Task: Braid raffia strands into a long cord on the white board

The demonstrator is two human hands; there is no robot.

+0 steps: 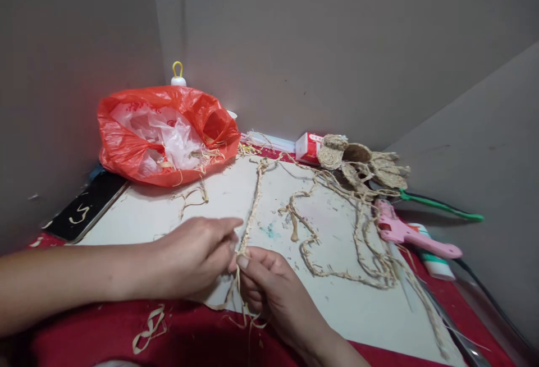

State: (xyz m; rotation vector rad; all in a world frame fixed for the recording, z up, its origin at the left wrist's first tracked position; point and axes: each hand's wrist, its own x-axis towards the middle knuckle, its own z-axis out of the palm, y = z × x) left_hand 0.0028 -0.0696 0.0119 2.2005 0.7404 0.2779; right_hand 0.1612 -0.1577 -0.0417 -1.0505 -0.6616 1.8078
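Note:
A pale plaited straw cord (251, 215) runs from the back of the white board (138, 210) down to my hands. My right hand (273, 280) pinches it between thumb and fingers at its near end. Loose straw strands (236, 294) hang below that grip. Beside it, my left hand (202, 252) has its index finger stretched across toward the cord, while the other fingers curl in at the strands; their tips are partly hidden. Farther right on the board, a long twisted straw rope (332, 274) lies in loose loops.
A red plastic bag (168, 95) stands at the back left, above a black phone (84, 210). At right are woven straw pieces (387, 170), a pink glue gun (412, 235), a white-and-green tube (438, 266) and a green-handled tool (446, 207). Grey walls (315, 47) enclose the back and sides.

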